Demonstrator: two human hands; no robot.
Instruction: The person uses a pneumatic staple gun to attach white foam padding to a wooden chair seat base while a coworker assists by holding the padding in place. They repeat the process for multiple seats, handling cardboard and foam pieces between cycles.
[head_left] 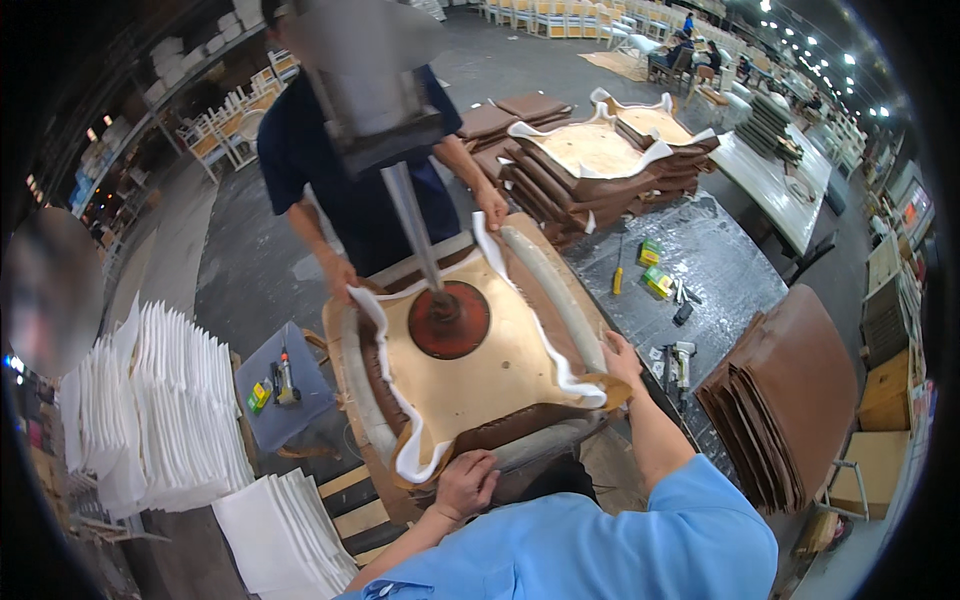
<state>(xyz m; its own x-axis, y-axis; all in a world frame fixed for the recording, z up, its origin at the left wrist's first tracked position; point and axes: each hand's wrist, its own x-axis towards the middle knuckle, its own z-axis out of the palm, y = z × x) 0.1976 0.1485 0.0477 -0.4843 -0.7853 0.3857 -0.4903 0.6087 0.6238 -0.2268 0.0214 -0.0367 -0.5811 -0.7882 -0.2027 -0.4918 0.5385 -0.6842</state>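
A chair seat lies upside down in a frame with a grey padded rim (545, 270). Its plywood base (510, 375) is ringed by white padding (400, 425) and brown cover material (500, 433). A round dark-red press plate (450, 320) on a metal shaft (410, 225) bears on the plywood. My left hand (467, 484) is closed at the rim's near side, fingers curled; what they hold is hidden. My right hand (621, 360) grips the rim's right side, beside a tan corner flap (608, 391). A co-worker opposite has one hand (340, 276) and another hand (491, 205) at the far corners.
The press head (380, 120) hangs over the far side. Right, a dark table (720, 240) bears a yellow screwdriver (618, 270), small boxes (657, 281) and a staple gun (684, 365). Brown sheets (790, 390) and padded seats (590, 150) are stacked there; white sheets (170, 400) stand left.
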